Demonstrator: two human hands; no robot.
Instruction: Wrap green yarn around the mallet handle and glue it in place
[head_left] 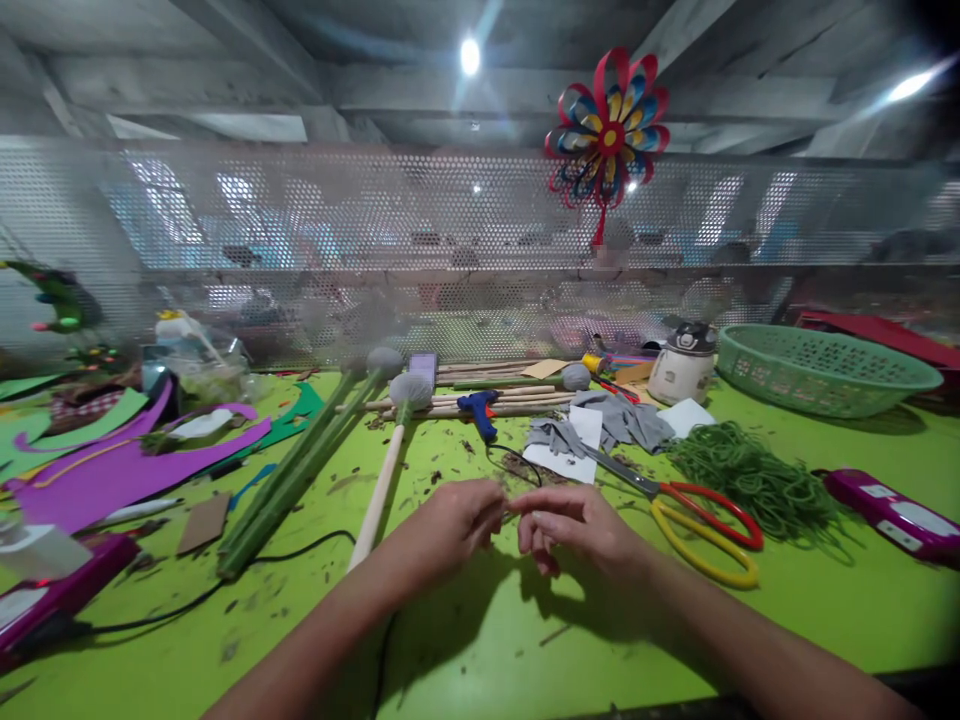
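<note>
My left hand [466,515] is above the middle of the green table, its fingers curled together; whatever they pinch is too small to make out. Close beside it, my right hand [564,522] has its index finger stretched toward the left fingertips and its other fingers loosely bent apart. Left of my hands lies a pale stick with a grey ball head [410,392]. A blue glue gun [480,412] rests beyond them. Scissors with red and yellow handles [705,528] lie to the right, near a heap of green yarn [750,480].
Green-wrapped stems [300,470] and purple sheets [142,465] lie at left. Grey cloth [622,420], a white jar [681,365] and a green basket [817,395] stand or lie at the back right. A black cord [300,548] crosses the table. Perforated metal panels [420,240] rise behind.
</note>
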